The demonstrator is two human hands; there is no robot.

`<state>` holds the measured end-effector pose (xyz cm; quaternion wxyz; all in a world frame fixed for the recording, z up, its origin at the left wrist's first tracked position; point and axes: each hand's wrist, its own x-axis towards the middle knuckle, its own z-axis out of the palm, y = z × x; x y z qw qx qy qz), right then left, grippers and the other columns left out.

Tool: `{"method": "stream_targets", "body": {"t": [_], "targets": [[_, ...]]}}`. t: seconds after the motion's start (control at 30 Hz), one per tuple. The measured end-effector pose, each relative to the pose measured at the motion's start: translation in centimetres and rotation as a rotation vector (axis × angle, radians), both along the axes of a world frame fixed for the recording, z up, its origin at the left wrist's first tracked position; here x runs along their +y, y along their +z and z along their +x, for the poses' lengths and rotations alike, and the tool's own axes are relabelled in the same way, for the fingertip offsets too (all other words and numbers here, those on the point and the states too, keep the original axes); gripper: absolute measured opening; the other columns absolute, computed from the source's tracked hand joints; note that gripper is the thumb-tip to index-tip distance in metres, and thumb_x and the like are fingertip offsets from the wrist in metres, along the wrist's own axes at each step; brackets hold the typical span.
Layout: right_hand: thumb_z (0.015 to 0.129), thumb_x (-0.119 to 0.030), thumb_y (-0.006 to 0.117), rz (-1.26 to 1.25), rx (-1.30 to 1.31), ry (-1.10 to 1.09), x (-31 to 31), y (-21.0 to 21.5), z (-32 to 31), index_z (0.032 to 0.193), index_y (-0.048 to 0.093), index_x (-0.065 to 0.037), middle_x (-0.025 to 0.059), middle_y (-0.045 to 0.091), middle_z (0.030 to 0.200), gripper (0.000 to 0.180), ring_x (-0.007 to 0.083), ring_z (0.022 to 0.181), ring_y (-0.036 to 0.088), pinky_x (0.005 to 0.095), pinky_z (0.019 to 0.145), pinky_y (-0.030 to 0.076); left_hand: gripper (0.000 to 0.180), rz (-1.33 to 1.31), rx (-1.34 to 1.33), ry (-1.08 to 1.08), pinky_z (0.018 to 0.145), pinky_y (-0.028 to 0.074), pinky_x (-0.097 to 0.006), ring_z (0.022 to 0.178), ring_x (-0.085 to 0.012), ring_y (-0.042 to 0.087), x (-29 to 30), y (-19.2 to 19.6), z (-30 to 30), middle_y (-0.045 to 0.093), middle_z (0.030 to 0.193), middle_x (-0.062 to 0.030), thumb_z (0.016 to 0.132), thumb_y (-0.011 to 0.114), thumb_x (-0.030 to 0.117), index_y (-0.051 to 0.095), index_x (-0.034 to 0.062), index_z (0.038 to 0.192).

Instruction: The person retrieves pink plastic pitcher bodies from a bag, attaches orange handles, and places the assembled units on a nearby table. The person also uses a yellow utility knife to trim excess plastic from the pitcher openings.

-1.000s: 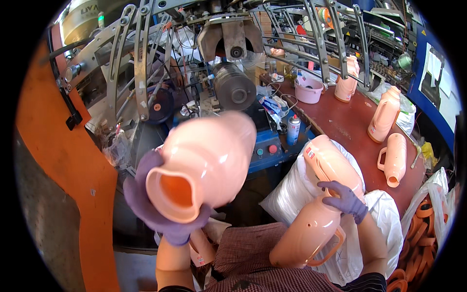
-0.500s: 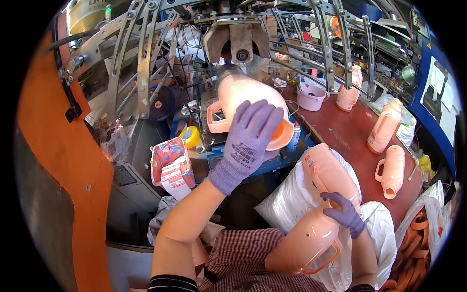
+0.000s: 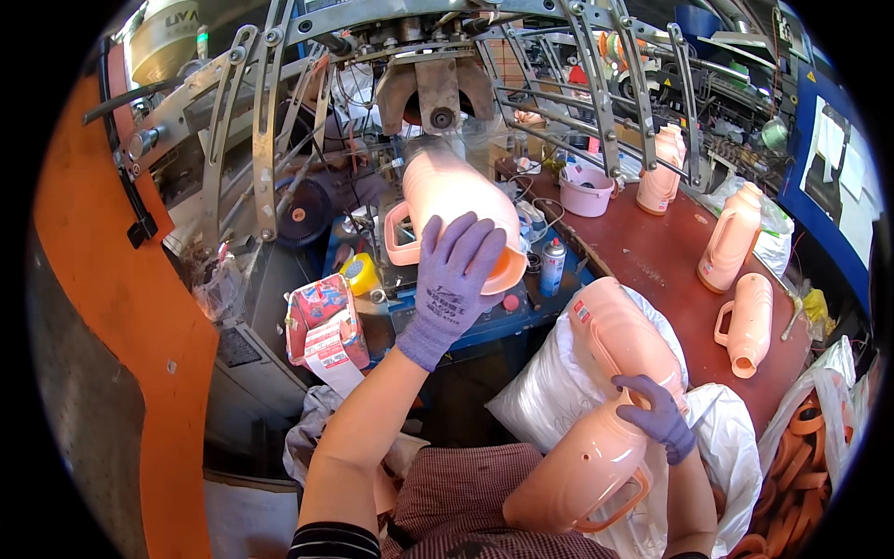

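In front of me a glossy pink flask shell with a side handle (image 3: 458, 189) lies tilted, its far end at the metal fixture and its open rim toward me. My left hand (image 3: 456, 284), in a purple glove, is wrapped over the rim end. A second pink flask shell (image 3: 577, 466) rests slanted by my lap, its handle low on the right. My gloved right hand (image 3: 659, 415) grips its narrow neck. Just beyond, another pink flask shell (image 3: 626, 335) lies on a white sack (image 3: 535, 387), close to the right fingers.
Metal linkage arms (image 3: 438, 93) hang over the work spot. Several pink flask shells (image 3: 731, 238) occupy the red-brown table (image 3: 643, 252) at right. A box with a label roll (image 3: 326, 326), yellow tape (image 3: 359, 274) and a spray can (image 3: 552, 267) sit near the fixture. An orange frame (image 3: 121, 307) borders the left.
My left hand has slid slightly down and left along the rim of the flask shell on the fixture. My right hand still holds the other shell's neck, nearly unmoved. The view has shifted a little.
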<state>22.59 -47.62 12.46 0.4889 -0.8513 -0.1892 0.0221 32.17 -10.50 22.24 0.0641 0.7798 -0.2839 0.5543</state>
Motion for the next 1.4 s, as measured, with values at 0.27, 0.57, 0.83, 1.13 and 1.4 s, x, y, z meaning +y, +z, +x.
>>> {"method": "stream_targets", "body": {"t": [0.27,0.57,0.83,1.13,1.4], "targets": [[0.078,-0.022,0.073,0.034,0.022,-0.004,-1.0,-0.7,0.7,0.126,0.066,-0.006,0.0136,0.065,0.118,0.051,0.0260,0.114,0.059,0.0358,0.104,0.042,0.069,0.016,0.088,0.105,0.108,0.036,-0.053,0.127,-0.0329,0.052,1.8,-0.6,2.9,0.057,0.130,-0.0092,0.063,0.082,0.016,0.055,0.0104,0.127],[0.078,-0.020,0.072,0.012,0.068,-0.032,0.4,-0.3,1.3,0.124,0.066,-0.006,0.0135,0.065,0.116,0.049,0.0266,0.113,0.059,0.0356,0.103,0.042,0.063,0.130,0.161,0.137,0.107,0.038,-0.048,0.130,-0.0316,0.051,5.1,-0.2,6.7,0.057,0.130,-0.0090,0.064,0.076,0.005,0.056,0.0109,0.123],[0.076,-0.019,0.073,0.009,0.040,-0.025,1.0,-0.1,1.4,0.123,0.067,-0.005,0.0145,0.065,0.114,0.050,0.0273,0.112,0.059,0.0353,0.102,0.043,0.065,0.157,0.166,0.090,0.109,0.034,-0.051,0.133,-0.0321,0.047,6.9,-0.2,10.4,0.055,0.131,-0.0086,0.062,0.076,0.004,0.054,0.0124,0.123],[0.075,-0.012,0.074,0.039,-0.067,-0.012,0.7,1.0,-0.6,0.124,0.065,-0.003,0.0132,0.065,0.117,0.051,0.0257,0.112,0.060,0.0352,0.101,0.044,0.076,0.234,0.156,0.185,0.110,0.029,-0.049,0.136,-0.0246,0.042,6.9,-0.5,11.2,0.050,0.135,-0.0041,0.059,0.082,0.015,0.050,0.0169,0.128],[0.074,-0.010,0.075,0.056,-0.112,-0.009,0.1,1.8,-1.9,0.124,0.065,-0.003,0.0126,0.065,0.118,0.052,0.0250,0.112,0.061,0.0353,0.101,0.045,0.069,0.230,0.137,0.152,0.110,0.029,-0.049,0.136,-0.0253,0.043,7.3,-0.7,11.5,0.052,0.134,-0.0047,0.063,0.078,0.012,0.051,0.0161,0.127]]}}
